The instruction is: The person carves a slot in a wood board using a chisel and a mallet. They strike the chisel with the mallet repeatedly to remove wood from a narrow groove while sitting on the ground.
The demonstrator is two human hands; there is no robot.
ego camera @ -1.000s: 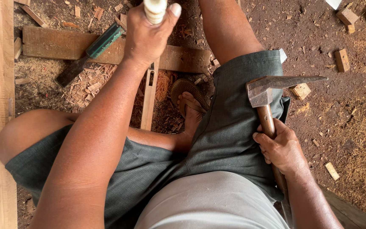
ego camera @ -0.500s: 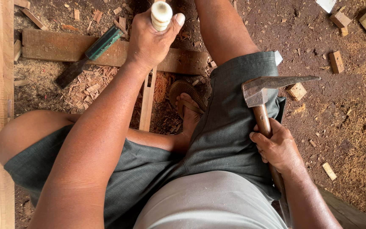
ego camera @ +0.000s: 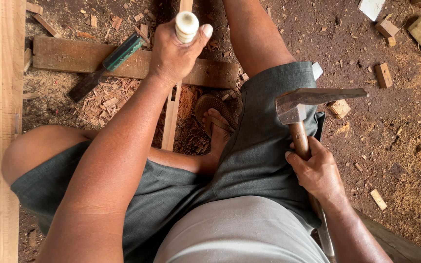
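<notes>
The left hand [ego camera: 174,53] is closed in a fist around a pale, cream-coloured tool handle [ego camera: 187,25], with the thumb lying along its side; the round end of the handle sticks out above the fingers. What is at the lower end of this tool I cannot tell — the hand covers it. Under the hand lies a narrow wooden strip [ego camera: 171,119], which runs away from the person and crosses a wider, dark plank [ego camera: 74,56] that lies flat on the ground.

The right hand [ego camera: 317,170] is wrapped tightly around the wooden shaft of a hammer [ego camera: 300,104]. The metal head of the hammer is above the person's right thigh, with its long flat end pointing to the right, and the shaft goes down through the fist and out behind the wrist.

A second tool with a green handle [ego camera: 123,51] — its dark blade points down and left — rests across the plank, just beside the left hand but not touching it. Wood shavings [ego camera: 105,100] lie near it. A foot in a sandal [ego camera: 215,114] stands beside the strip. Small wood blocks [ego camera: 383,74] are scattered on the dirt floor at the right.
</notes>
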